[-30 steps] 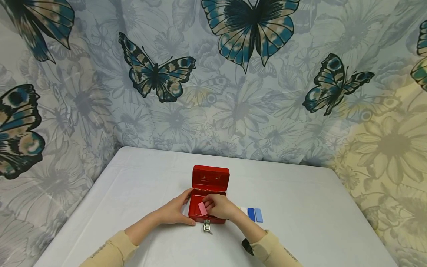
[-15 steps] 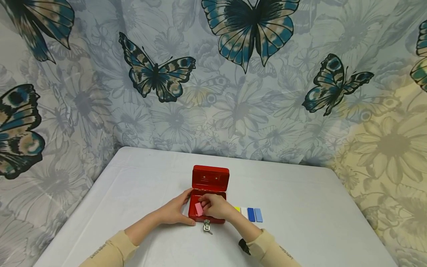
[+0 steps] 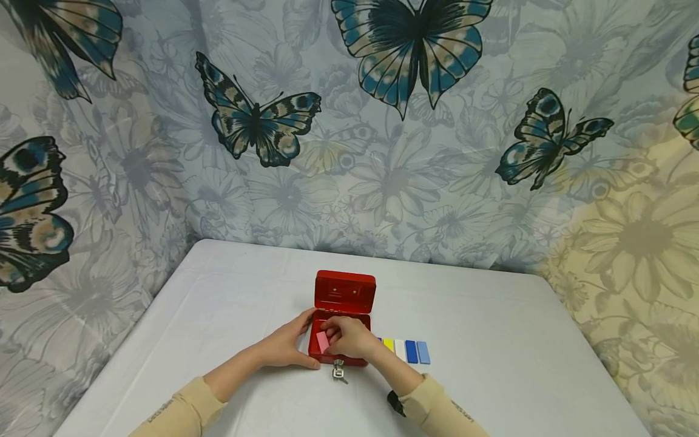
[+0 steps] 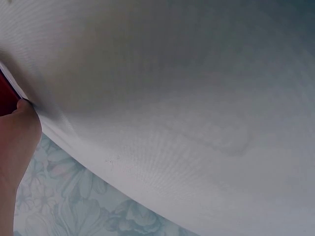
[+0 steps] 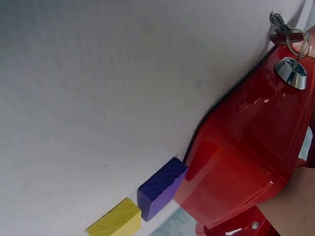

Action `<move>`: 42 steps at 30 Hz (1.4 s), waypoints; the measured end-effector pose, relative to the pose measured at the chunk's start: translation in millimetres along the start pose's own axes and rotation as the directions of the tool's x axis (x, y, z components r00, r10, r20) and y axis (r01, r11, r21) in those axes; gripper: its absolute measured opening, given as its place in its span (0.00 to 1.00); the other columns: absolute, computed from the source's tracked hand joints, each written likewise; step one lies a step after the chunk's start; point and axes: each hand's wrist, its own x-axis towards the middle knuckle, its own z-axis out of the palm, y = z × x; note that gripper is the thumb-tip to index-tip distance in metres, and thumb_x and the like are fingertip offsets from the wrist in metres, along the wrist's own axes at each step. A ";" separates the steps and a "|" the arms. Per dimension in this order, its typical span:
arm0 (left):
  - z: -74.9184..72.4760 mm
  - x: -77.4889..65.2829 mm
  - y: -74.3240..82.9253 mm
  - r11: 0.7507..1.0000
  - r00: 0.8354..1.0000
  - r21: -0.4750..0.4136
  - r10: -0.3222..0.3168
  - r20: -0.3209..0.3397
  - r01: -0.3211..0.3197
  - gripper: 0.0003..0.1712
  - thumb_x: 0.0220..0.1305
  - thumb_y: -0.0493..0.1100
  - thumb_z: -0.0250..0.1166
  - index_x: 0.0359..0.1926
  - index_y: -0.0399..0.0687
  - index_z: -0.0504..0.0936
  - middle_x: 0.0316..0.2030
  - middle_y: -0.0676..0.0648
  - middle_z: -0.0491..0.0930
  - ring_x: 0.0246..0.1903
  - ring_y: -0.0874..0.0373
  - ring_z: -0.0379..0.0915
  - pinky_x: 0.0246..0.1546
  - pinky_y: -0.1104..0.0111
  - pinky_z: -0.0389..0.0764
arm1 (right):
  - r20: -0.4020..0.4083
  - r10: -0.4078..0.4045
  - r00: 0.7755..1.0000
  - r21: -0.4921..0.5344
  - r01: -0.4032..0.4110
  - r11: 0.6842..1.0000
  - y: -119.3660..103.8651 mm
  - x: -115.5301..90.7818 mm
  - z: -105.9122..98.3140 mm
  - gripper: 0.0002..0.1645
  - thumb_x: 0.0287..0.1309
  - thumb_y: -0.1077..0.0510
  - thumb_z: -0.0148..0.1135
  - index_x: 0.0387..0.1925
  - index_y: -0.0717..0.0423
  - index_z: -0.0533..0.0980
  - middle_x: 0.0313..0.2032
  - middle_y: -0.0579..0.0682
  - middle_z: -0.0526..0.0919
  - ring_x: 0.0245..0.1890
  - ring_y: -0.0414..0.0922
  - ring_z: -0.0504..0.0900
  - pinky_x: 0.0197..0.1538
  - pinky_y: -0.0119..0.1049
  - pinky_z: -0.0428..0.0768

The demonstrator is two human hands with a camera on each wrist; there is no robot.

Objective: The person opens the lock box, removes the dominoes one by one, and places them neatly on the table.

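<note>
A red metal cash box stands on the white table with its lid raised. My left hand holds the box at its left side, thumb by the front corner and fingers toward the back. Inside the box, my right hand pinches a pink block near the left wall; the hand hides much of the interior. A silver lock with keys on a ring sits at the box's front.
Right of the box lies a row: a purple block close to its side, then yellow, white, dark blue and light blue blocks. A patterned butterfly backdrop rises behind the table.
My right hand has shifted slightly left inside the box with the pink block, uncovering more of the yellow and purple blocks. The left hand and the box stay put.
</note>
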 end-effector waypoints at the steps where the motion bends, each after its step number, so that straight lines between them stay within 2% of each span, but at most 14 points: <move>1: 0.0 0.1 -0.1 1.000 1.000 0.000 0.001 0.001 -0.001 0.62 0.47 0.50 0.79 0.75 0.45 0.49 0.72 0.42 0.57 0.68 0.44 0.59 0.67 0.53 0.63 | -0.003 -0.001 1.000 -0.004 0.001 1.000 -0.2 0.4 0.2 0.22 0.46 0.66 0.74 0.45 0.61 0.78 0.33 0.48 0.79 0.32 0.42 0.75 0.39 0.34 0.82; 8: 0.1 -0.2 -0.7 1.000 1.000 -0.002 0.009 0.005 -0.009 0.62 0.48 0.50 0.78 0.75 0.44 0.48 0.72 0.42 0.57 0.69 0.45 0.58 0.67 0.54 0.63 | -0.018 0.018 1.000 -0.060 -0.019 0.998 -1.3 3.3 2.6 0.24 0.44 0.65 0.77 0.45 0.58 0.78 0.32 0.46 0.77 0.31 0.41 0.74 0.36 0.31 0.81; 20: -0.4 0.7 1.3 1.000 1.000 -0.004 0.006 0.006 -0.006 0.62 0.48 0.50 0.78 0.75 0.44 0.48 0.72 0.42 0.56 0.69 0.46 0.57 0.67 0.54 0.63 | -0.027 -0.032 0.999 -0.135 0.028 0.991 -1.5 5.7 3.2 0.23 0.41 0.64 0.78 0.42 0.56 0.78 0.31 0.45 0.76 0.31 0.39 0.72 0.33 0.27 0.77; 33: -0.6 -1.3 1.0 1.000 1.000 -0.017 0.017 0.006 -0.017 0.63 0.48 0.50 0.79 0.75 0.44 0.47 0.73 0.41 0.54 0.68 0.42 0.58 0.67 0.53 0.62 | -0.020 -0.070 0.997 -0.138 0.066 0.988 -0.8 2.3 3.4 0.21 0.43 0.64 0.77 0.41 0.57 0.78 0.31 0.46 0.77 0.29 0.38 0.71 0.33 0.26 0.76; 42: -1.0 -1.6 2.3 1.000 1.000 -0.014 0.003 0.010 -0.002 0.63 0.48 0.51 0.78 0.75 0.43 0.47 0.73 0.41 0.54 0.68 0.41 0.58 0.67 0.52 0.62 | -0.025 -0.035 0.999 -0.080 0.032 0.996 2.4 0.6 1.2 0.22 0.45 0.63 0.76 0.45 0.56 0.79 0.34 0.46 0.78 0.32 0.40 0.74 0.37 0.29 0.80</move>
